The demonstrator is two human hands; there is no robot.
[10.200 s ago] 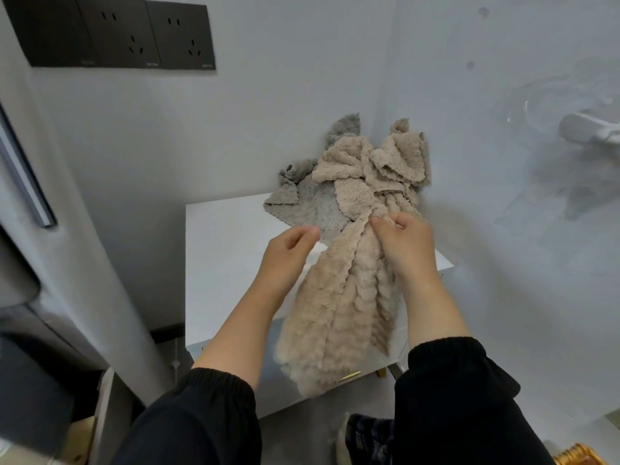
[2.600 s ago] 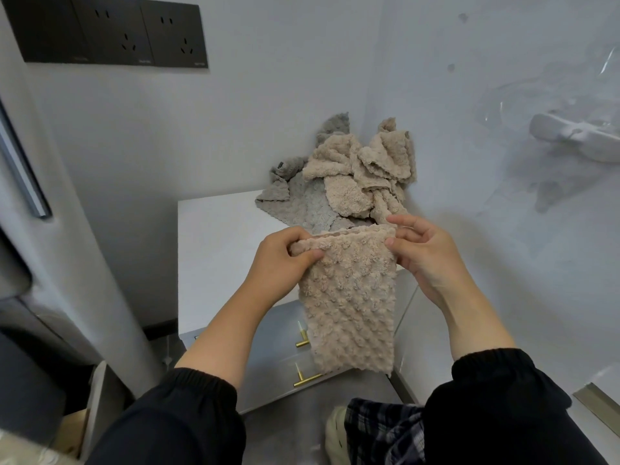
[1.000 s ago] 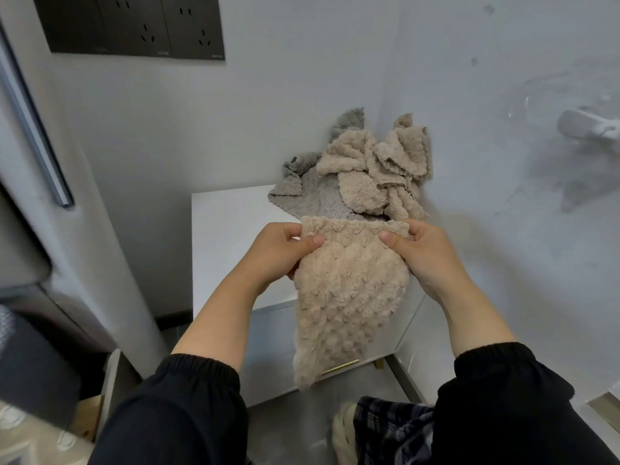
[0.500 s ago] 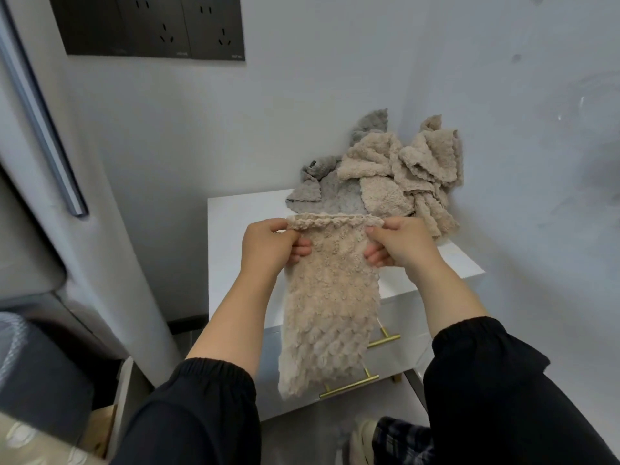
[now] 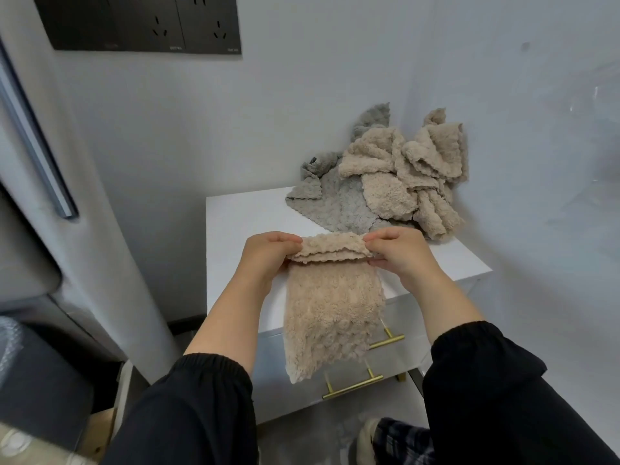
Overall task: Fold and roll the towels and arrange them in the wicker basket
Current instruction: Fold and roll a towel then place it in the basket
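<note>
A beige fluffy towel (image 5: 330,313), folded into a narrow strip, hangs down over the front of the white cabinet (image 5: 235,223). My left hand (image 5: 265,256) pinches its top left corner and my right hand (image 5: 399,253) pinches the top right corner. The top edge is turned over into a small first roll between my hands. A heap of loose beige towels (image 5: 412,169) lies on a grey towel (image 5: 335,203) at the cabinet's back right corner. No wicker basket is in view.
The cabinet has two drawers with brass handles (image 5: 352,385) below the hanging towel. Walls close in behind and on the right. A black socket panel (image 5: 144,21) hangs on the back wall. A grey appliance with a handle (image 5: 37,142) stands at the left.
The towel went from a bunched strip to a flat narrow fold. My hands lowered it toward the cabinet top, and its upper edge is now turned over into a roll.
</note>
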